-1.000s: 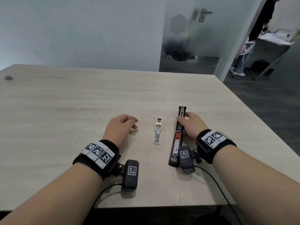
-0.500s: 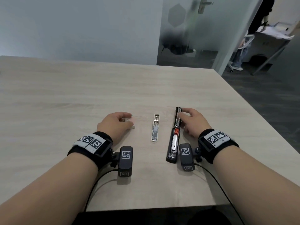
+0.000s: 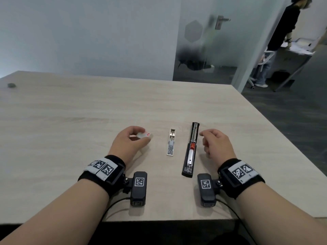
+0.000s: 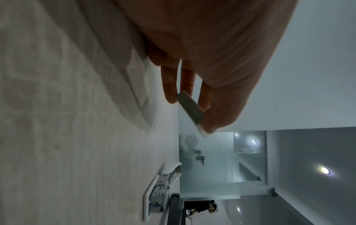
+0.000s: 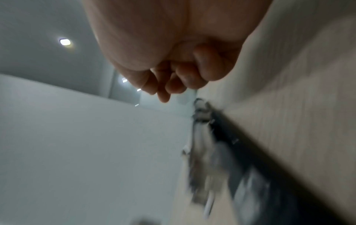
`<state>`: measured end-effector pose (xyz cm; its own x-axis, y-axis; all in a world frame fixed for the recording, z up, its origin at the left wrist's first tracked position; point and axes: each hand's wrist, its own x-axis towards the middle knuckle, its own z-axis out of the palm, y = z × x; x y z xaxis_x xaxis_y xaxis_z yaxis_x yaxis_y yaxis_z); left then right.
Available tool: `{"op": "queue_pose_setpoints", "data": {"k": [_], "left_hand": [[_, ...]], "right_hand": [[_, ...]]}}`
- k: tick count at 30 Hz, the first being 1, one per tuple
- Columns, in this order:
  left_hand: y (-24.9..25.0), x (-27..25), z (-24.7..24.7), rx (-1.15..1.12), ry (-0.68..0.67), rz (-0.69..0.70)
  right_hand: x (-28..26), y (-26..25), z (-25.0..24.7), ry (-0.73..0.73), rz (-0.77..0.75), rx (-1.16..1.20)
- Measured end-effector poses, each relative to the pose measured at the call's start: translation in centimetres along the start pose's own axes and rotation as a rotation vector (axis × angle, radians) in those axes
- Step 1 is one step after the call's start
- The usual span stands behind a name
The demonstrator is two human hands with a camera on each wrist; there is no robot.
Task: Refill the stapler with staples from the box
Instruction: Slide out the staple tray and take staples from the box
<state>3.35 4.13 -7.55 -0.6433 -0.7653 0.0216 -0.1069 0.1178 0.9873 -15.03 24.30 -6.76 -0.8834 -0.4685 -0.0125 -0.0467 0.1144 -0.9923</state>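
Lifting off the pale wooden table (image 3: 230,121), my left hand (image 3: 127,142) pinched the light small white staple box (image 3: 143,134); my right hand (image 3: 216,144), loosely curled, empty, had released the opened long black stapler (image 3: 191,149) near the front edge.

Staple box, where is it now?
Head view: the staple box is pinched in the left hand, lifted off the table, left of the white stapler.

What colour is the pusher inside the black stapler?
Orange-red pusher; the head view shows it best.
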Motion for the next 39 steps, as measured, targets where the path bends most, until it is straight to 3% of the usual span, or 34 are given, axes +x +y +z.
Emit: {"op": "queue_pose_setpoints", "data": {"k": [2,5,9,13,19,34,39], "left_hand": [[0.3,-0.5,0.4,-0.064,0.015,0.036],[0.2,-0.8,1.2,-0.163,0.008,-0.031],[-0.7,-0.6,1.6,-0.286,0.026,-0.102],[-1.1,-0.6,1.4,-0.332,0.034,-0.087],[-1.6,-0.5,1.3,-0.319,0.060,-0.041],[-1.7,-0.5,1.3,-0.328,0.047,-0.026],[-1.7,-0.6,1.4,-0.319,0.057,-0.014]], "right_hand": [[-1.8,-1.3,1.3,-0.042,-0.072,0.034],[-4.1,-2.9,4.1,-0.183,-0.147,0.054],[-5.6,-2.8,7.7,-0.329,-0.064,0.081],[-5.4,-2.0,9.8,-0.260,-0.003,0.082],[-4.8,-0.2,10.6,-0.204,-0.052,-0.005],[-5.3,0.6,9.8,-0.354,-0.143,-0.019],[-5.3,0.7,9.9,-0.311,-0.171,-0.082]]}}
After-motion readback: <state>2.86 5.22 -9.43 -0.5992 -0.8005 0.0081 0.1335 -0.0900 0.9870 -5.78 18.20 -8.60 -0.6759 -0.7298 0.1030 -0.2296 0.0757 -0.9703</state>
